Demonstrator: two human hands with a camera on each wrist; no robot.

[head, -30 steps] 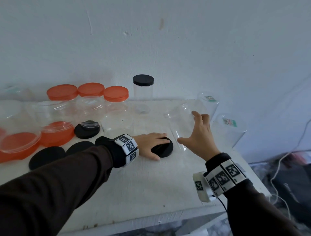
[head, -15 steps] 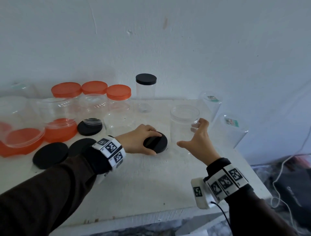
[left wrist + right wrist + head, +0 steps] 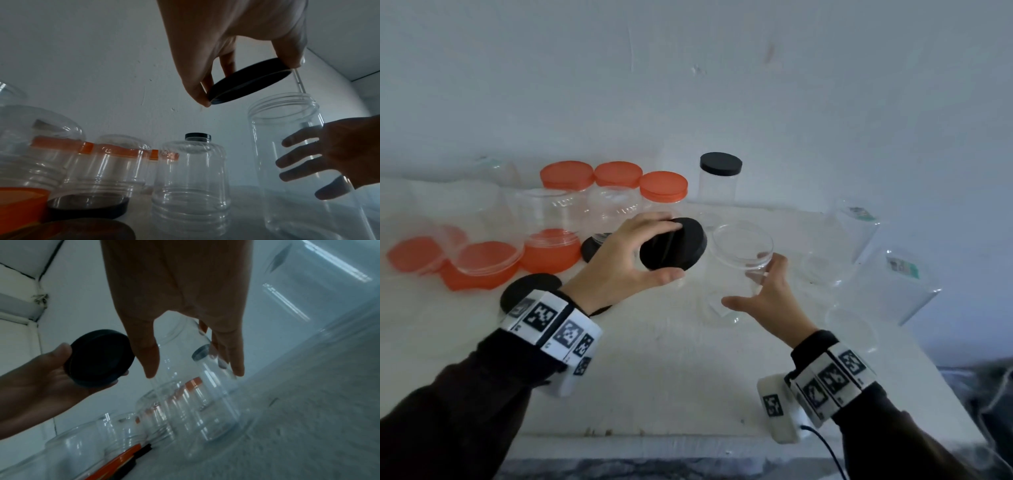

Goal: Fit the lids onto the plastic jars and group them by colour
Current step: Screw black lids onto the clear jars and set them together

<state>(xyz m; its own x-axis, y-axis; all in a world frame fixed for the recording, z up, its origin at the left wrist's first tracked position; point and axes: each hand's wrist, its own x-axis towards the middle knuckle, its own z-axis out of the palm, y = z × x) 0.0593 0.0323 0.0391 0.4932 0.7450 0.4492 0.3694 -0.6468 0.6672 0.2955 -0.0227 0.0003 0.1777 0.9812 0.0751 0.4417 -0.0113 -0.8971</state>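
White table [image 3: 654, 377], orange-lidded jars [image 3: 616, 192] behind.

Left hand [image 3: 619, 263] raised, thumb and fingers curled in a pinching grip, right hand [image 3: 770, 301] lower, fingers wrapped forward

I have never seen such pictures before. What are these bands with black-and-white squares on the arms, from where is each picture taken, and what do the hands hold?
No machine here: a person works with two bare hands. The patterned bands are worn on the wrists, where the small wrist cameras sit. The wide picture comes from a camera on the head, looking down at the white table. The two darker pictures come from the wrist cameras, looking along each hand.

The left hand holds a black lid by its edge, lifted and tilted. The right hand grips an open clear jar standing on the table. Behind stand orange-lidded jars, one black-lidded jar, and more loose lids and clear jars.
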